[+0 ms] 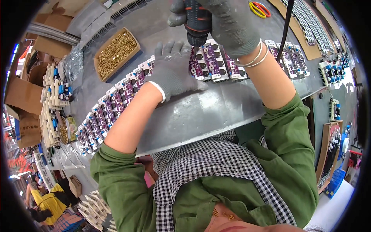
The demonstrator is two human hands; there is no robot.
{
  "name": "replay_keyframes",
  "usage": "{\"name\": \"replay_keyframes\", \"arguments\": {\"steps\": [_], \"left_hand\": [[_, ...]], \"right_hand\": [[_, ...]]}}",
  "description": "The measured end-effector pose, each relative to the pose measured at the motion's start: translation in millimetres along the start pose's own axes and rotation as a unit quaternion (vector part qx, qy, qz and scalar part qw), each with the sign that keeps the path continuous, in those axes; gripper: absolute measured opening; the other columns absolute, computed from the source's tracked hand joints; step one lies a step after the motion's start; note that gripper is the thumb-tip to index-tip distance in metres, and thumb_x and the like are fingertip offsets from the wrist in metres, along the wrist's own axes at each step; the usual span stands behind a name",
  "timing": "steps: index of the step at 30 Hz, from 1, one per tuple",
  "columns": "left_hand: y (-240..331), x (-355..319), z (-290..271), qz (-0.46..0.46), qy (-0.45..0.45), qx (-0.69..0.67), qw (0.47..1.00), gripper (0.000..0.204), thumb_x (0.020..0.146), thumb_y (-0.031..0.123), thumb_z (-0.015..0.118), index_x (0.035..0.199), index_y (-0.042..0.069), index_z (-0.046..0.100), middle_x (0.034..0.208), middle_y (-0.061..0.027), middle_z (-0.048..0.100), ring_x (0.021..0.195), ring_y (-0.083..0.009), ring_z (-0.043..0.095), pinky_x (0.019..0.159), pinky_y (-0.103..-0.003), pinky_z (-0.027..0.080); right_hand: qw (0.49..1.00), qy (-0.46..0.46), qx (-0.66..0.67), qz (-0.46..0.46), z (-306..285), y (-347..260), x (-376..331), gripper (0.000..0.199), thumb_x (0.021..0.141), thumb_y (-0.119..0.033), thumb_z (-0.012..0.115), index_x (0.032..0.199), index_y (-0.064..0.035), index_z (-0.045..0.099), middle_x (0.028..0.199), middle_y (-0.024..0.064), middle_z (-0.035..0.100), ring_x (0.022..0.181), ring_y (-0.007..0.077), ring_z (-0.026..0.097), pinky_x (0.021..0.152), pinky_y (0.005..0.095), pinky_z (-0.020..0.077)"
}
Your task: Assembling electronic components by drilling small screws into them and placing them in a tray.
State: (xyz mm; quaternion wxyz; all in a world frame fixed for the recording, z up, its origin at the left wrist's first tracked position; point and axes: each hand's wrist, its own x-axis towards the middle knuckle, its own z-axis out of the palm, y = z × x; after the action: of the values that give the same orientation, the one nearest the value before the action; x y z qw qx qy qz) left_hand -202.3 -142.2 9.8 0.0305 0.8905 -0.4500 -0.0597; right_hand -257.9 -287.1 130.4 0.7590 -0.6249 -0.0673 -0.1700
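My right hand [235, 29], in a grey glove, is wrapped round a black-and-red power screwdriver [198, 23], which points down at a row of small purple-and-white modules with black parts [214, 62]. The driver's tip is close to these modules; whether it touches a screw is too small to tell. Palm down, with fingers spread, my gloved left hand [174, 71] rests over the same row just left of the driver. It hides the modules under it. More purple modules [116, 96] run in a curved line to the left along the metal table [201, 106].
A cardboard tray of small brass-coloured screws [118, 54] lies beyond my left forearm. Red and yellow rings [259, 9] are at the far right, near a hanging black cable [286, 31]. Metallic strips [309, 23] lie on cardboard. Cream-and-blue parts [56, 89] stand at the left.
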Motion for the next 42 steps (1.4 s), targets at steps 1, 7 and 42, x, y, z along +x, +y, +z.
{"name": "replay_keyframes", "arguments": {"steps": [1, 7, 42], "left_hand": [[-1, 5, -4, 0.001, -0.002, 0.001, 1.0, 0.122, 0.062, 0.07, 0.081, 0.153, -0.001, 0.041, 0.158, -0.0268, 0.039, 0.154, -0.0401, 0.025, 0.126, -0.055, 0.008], [-10, 13, -19, 0.006, -0.115, -0.106, 0.988, 0.105, 0.064, 0.056, 0.081, 0.147, 0.001, 0.049, 0.152, -0.0246, 0.047, 0.151, -0.0376, 0.033, 0.126, -0.055, 0.011], [-224, -10, -8, -0.319, 0.064, 0.055, 0.944, 0.025, 0.093, 0.036, 0.068, 0.111, 0.019, 0.075, 0.11, -0.01, 0.076, 0.108, -0.0311, 0.071, 0.094, -0.043, 0.053]], "right_hand": [[1.0, 0.002, 0.001, 0.001, -1, 2, 0, 0.05, 0.09, -0.033, 0.08, 0.12, -0.0036, 0.053, 0.087, 0.0011, 0.058, 0.068, 0.0096, 0.062, 0.059, 0.0261, 0.0555], [0.997, -0.02, 0.055, -0.06, -13, 24, 8, 0.045, 0.09, -0.028, 0.08, 0.119, -0.0046, 0.055, 0.088, 0.0005, 0.06, 0.068, 0.0078, 0.061, 0.06, 0.0247, 0.0532], [0.992, 0.061, 0.028, -0.106, -2, 19, 9, 0.039, 0.095, -0.03, 0.072, 0.118, -0.0051, 0.053, 0.076, 0.0055, 0.063, 0.063, 0.0139, 0.062, 0.059, 0.0298, 0.0561]]}}
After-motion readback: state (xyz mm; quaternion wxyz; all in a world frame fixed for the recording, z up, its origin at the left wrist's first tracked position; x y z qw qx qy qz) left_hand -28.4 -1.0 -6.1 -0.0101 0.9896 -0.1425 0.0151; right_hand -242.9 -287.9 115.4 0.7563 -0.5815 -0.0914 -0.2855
